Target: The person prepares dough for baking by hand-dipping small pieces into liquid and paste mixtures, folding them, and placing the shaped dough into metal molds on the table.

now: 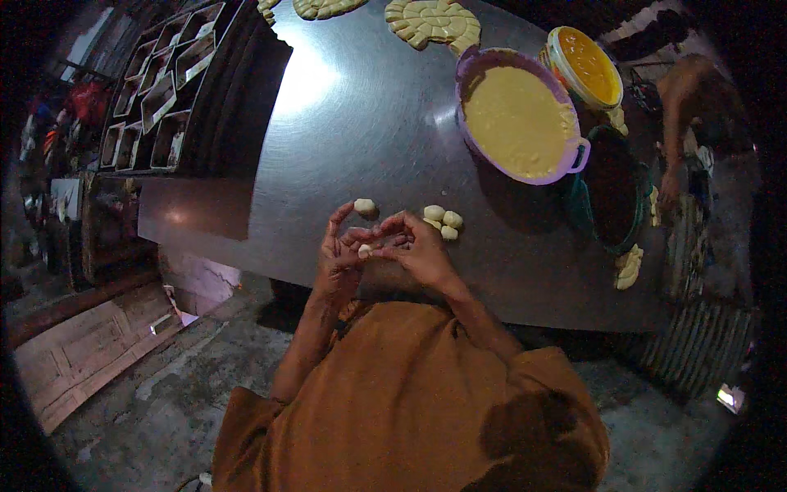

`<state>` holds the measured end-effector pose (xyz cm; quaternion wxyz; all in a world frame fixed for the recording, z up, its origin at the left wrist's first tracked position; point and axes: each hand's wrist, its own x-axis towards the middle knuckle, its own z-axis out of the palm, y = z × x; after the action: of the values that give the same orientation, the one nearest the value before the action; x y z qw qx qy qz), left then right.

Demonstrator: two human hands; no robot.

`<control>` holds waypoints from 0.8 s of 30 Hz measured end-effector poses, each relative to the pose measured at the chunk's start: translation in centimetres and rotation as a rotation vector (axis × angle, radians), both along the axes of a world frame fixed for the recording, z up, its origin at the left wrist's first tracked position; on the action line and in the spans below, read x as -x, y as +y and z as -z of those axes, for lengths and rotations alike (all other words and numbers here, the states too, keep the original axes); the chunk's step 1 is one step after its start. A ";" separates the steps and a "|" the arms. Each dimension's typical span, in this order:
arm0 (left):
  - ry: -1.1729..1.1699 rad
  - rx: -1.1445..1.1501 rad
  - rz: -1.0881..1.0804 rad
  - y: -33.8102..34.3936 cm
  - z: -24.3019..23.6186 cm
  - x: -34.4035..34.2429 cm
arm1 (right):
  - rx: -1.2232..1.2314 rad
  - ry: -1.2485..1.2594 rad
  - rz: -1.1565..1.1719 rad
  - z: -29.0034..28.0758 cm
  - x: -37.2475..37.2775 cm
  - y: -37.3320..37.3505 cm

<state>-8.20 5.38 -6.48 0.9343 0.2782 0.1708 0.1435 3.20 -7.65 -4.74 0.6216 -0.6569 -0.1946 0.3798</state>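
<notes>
Over the near edge of the metal table (328,156), my two hands meet fingertip to fingertip around a small pale piece of dough (365,251). My left hand (338,254) is closed on it, with one finger raised toward a dough ball (365,207) lying just beyond. My right hand (420,250) pinches at the same piece from the other side, its thumb pointing left. Past the right hand sits a small cluster of round dough balls (443,217), touching one another.
A purple basin (578,156) of pale dough or batter stands at the far right. Beside it are a bucket (586,66) with orange contents and a dark green tub (586,205). Patterned dough shapes (434,23) lie at the back. Metal tins (158,102) stand left; another person's arm (674,131) hangs right.
</notes>
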 end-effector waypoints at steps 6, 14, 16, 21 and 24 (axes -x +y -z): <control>-0.070 0.037 -0.168 1.6 1.4 -0.8 | 0.168 -0.285 -0.153 2.3 -0.4 1.9; 0.045 -0.012 -0.390 6.9 2.7 0.4 | 0.179 -1.109 -0.204 8.5 0.4 2.9; 0.074 -0.016 -0.424 7.7 3.0 1.4 | 0.151 -1.020 -0.177 6.8 -0.1 3.2; 0.131 0.032 -0.467 8.3 4.8 3.0 | 0.269 -1.035 -0.023 4.2 -8.3 8.2; 0.207 0.068 -0.473 7.7 4.9 3.6 | 0.454 -1.297 0.242 4.2 -19.1 15.8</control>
<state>-11.80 13.05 -11.39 0.8610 0.2123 0.3304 0.3231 22.31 8.16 -8.93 0.2652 -0.8819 -0.3676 -0.1296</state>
